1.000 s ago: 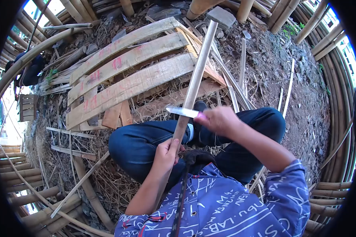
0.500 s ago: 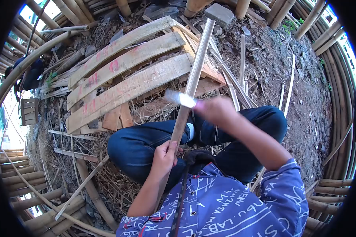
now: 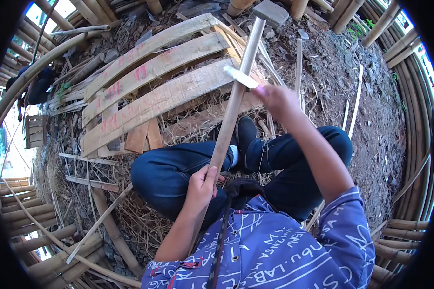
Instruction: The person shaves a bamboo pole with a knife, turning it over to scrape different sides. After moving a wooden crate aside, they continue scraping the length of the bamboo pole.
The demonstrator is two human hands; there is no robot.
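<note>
My left hand (image 3: 203, 184) is wrapped round the lower part of a long bamboo strip (image 3: 230, 115), which slants up and away from my lap. In my right hand (image 3: 280, 102) is a knife (image 3: 241, 77) with a pinkish handle, its pale blade lying across the strip near the upper part. Fingers close tightly on the handle, hiding most of it. The strip's lower end disappears along my left forearm. My crossed legs in dark jeans (image 3: 173, 178) are beneath the strip, and a dark shoe (image 3: 246, 135) shows beside it.
A slatted wooden pallet (image 3: 164, 94) with red markings lies just ahead on the left. Shavings (image 3: 130, 212) and thin strips litter the ground, with a grey block (image 3: 271, 13) at the back. Bamboo poles (image 3: 414, 101) wall both sides. At far left, a person in dark clothing (image 3: 36, 89) is partly visible.
My right hand has moved the knife up and away along the bamboo strip, toward its far end. My left hand keeps its hold in nearly the same place.
</note>
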